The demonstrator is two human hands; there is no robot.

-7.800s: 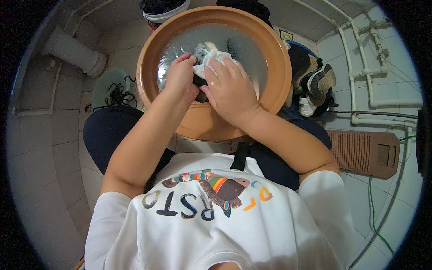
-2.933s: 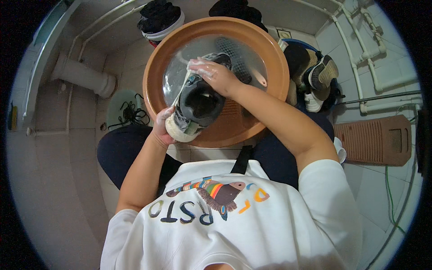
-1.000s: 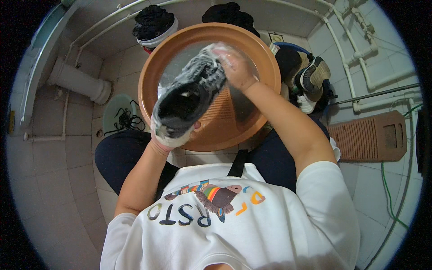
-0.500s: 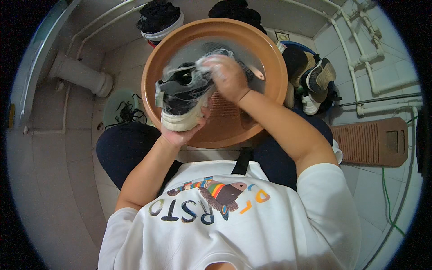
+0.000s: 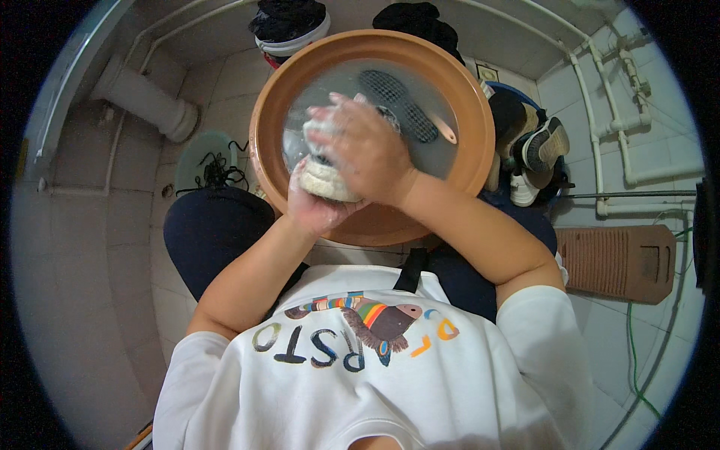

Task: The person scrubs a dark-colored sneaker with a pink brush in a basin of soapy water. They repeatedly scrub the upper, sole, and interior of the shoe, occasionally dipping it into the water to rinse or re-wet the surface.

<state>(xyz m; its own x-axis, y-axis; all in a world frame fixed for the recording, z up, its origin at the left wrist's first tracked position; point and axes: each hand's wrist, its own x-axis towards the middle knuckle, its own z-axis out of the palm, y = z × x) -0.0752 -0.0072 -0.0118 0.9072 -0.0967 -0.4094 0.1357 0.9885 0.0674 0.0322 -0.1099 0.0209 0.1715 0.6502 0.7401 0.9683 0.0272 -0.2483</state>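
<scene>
Head view: we look straight down on a round orange-brown basin of cloudy water standing on the tiled floor between our knees. Over the near side of the basin we hold a shoe with a pale sole, lifted just above the water. Our left hand cups it from underneath, fingers wrapped up around its heel end. Our right hand, covered in white suds, lies closed over the top of the shoe, so the shoe is clamped between both hands and mostly hidden by them.

Inside the basin, beyond our hands, a dark insole with a dotted tread lies under the water, and a slim pinkish handle lies just beside it toward the right wall.

Past the far rim of the basin stand two more dark shoes. To the right of the basin a blue tub holds a pile of sneakers, and farther right lies a brown ribbed washboard. Left of the basin, black laces rest in a pale green bowl.
</scene>
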